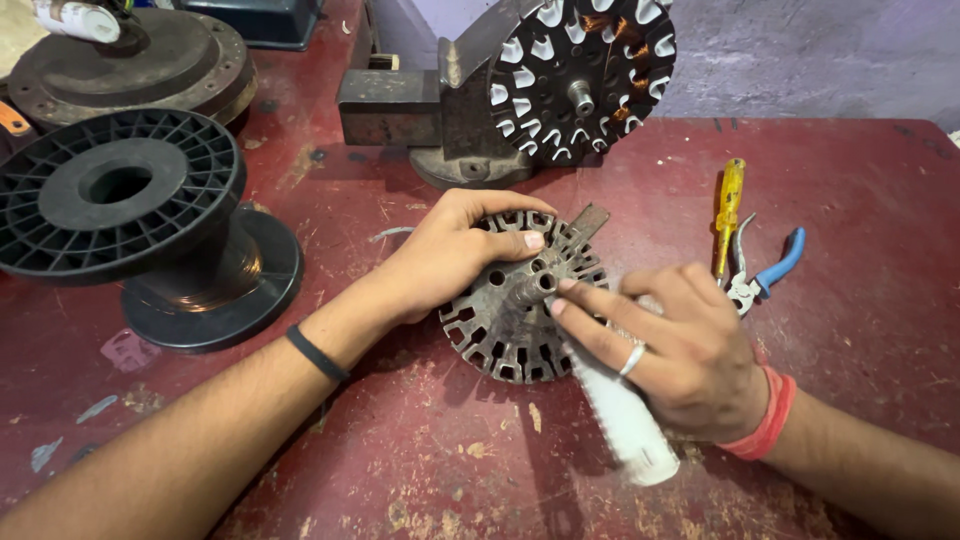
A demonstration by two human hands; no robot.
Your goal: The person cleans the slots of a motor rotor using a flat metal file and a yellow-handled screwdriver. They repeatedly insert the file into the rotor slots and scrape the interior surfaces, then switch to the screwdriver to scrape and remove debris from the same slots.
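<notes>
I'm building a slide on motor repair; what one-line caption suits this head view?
Left hand steadies a slotted stator core on a red workbench while the right hand holds a white tube.

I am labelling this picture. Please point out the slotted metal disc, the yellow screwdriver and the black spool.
slotted metal disc (497, 345), head view, lower rim.
yellow screwdriver (730, 195), head view, handle.
black spool (60, 215), head view, top flange.
</notes>
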